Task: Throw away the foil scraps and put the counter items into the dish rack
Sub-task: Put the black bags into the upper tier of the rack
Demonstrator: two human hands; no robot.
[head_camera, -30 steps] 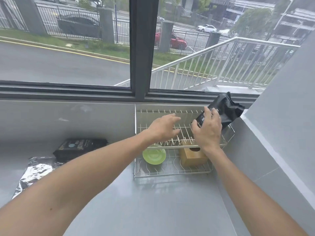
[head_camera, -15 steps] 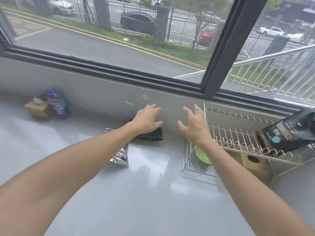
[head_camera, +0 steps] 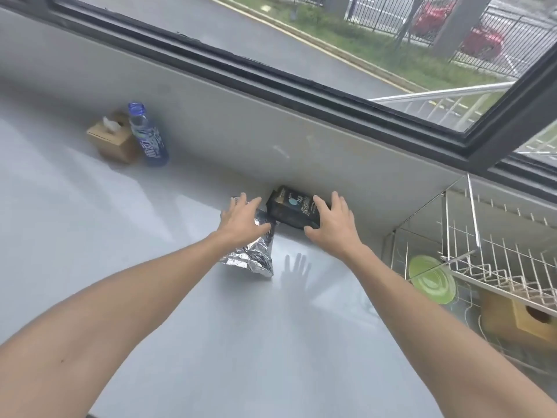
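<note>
Grey tabletop under the window: both my hands reach for the black pouch (head_camera: 294,209) lying flat against the back wall.

Left hand (head_camera: 241,220) spread over the crumpled foil scrap (head_camera: 251,254) just left of the pouch; right hand (head_camera: 330,224) spread, grip touching the pouch's right edge, pinching nothing. I judge the pouch light, soft and slick, best taken by both short ends; foil feather-light, crushable. Half a second ago my hands hovered farther from the pouch. Dish rack (head_camera: 482,251) sits right of it.
</note>
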